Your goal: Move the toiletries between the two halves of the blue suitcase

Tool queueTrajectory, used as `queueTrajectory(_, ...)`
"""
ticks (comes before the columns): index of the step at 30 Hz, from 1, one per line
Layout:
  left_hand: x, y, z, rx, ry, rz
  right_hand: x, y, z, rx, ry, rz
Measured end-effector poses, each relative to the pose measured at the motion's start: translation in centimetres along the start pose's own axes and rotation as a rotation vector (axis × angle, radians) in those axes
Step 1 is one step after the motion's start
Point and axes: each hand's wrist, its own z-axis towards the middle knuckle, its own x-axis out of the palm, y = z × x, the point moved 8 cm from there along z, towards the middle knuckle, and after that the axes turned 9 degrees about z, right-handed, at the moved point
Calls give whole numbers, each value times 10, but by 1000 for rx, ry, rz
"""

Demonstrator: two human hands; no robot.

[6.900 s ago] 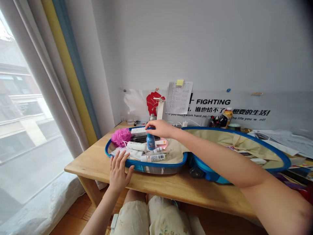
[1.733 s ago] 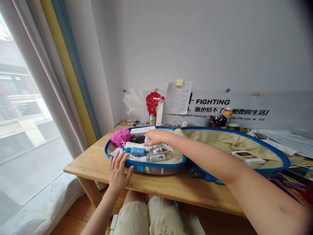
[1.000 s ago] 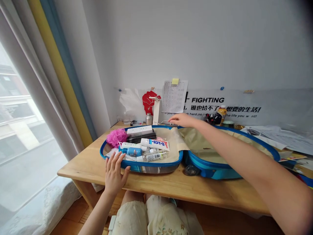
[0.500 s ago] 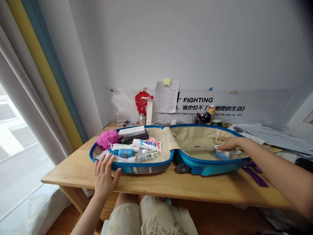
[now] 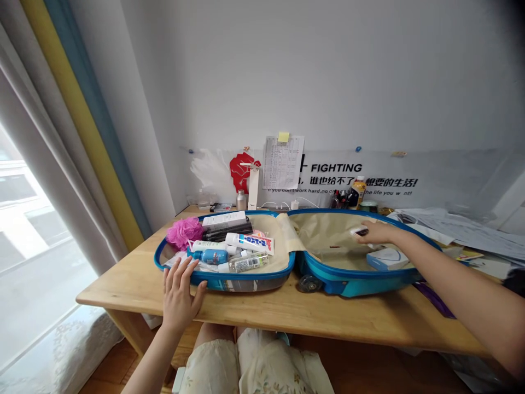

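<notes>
An open blue oval suitcase with cream lining [image 5: 241, 278] is laid flat on a pale wooden counter [image 5: 123, 273], behind its front edge, one shell being set toward the left edge. A small white item with a dark face [image 5: 358, 231] is gripped by the right hand [image 5: 376, 232] over the right shell; its identity cannot be told. The left hand [image 5: 179, 295], spread and grasping nothing, is rested on the left shell's front rim. The item is judged best pinched by its sides, clear of the box, with the rim lightly steadied

Counted: right shell, one flat blue-and-white box [image 5: 383, 261]; left shell, one pink mesh puff [image 5: 184, 233], one blue plastic bottle [image 5: 215, 256], one clear white-capped bottle [image 5: 248, 263], one white blue-lettered tube [image 5: 248, 241], one white oblong box [image 5: 223, 220]; slim black cylinders [image 5: 229, 231], overlapping, uncountable
</notes>
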Motion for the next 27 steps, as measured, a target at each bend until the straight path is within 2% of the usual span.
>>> queueTrajectory(2, 0, 0, 0, 0, -1, -1, -14, 41, -3, -126, -51, 53)
queueTrajectory(5, 0, 1, 0, -7, 4, -7, -25, 117, -13, -370, -107, 113)
queueTrajectory(8, 1, 2, -1, -10, 10, -10, -19, 189, -26, -588, -88, 127)
queueTrajectory(11, 2, 2, -2, -5, 7, -2, -3, 242, -33, -707, -28, 113)
queueTrajectory(15, 3, 2, -3, 3, 5, 20, 11, 283, -26, -761, 8, 97)
queueTrajectory(20, 3, 2, -3, 6, 7, 19, 7, 320, -25, -830, -24, 146)
queueTrajectory(23, 4, 3, -3, -12, 20, 18, 11, 350, -44, -940, -9, 178)
queueTrajectory(27, 4, 2, -2, -3, 15, 26, 31, 398, -81, -1090, 34, 189)
